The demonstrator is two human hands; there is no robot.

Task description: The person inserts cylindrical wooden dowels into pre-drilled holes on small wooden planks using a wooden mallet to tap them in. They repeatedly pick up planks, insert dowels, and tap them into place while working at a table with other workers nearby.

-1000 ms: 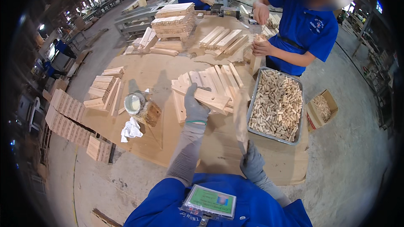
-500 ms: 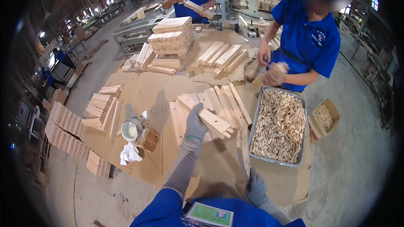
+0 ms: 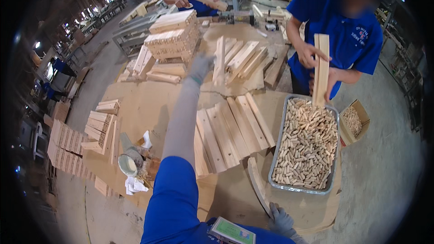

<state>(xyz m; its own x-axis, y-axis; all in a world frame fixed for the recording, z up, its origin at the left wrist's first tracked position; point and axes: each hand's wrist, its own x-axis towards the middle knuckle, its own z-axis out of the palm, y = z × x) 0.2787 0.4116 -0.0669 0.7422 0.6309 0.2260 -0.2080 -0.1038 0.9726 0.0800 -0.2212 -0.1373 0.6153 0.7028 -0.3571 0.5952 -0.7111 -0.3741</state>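
My left hand (image 3: 201, 67), gloved in grey and smeared by motion, is stretched far forward over the table. Right beside its fingers is a pale wooden bar (image 3: 219, 58), itself partly blurred; whether they touch I cannot tell. Low in the picture, my right hand (image 3: 281, 220), also gloved, is closed around the near end of a long, curved wooden slat (image 3: 257, 180). Between my arms lies a row of wooden bars with drilled holes (image 3: 230, 135). Several more bars (image 3: 246, 58) lie just right of the blurred one.
A metal tray of wooden dowels (image 3: 270, 171) stands at right, with a cardboard box (image 3: 361, 108) beyond. At left are a cup of pale glue (image 3: 128, 165), a crumpled white cloth (image 3: 135, 185) and stacked bars (image 3: 174, 36). Two co-workers in blue (image 3: 334, 27) hold wooden pieces across the table.
My left hand has moved forward from the near row to the far bars, and the drilled bar it held is gone from there. The right co-worker now holds a bar upright over the tray.
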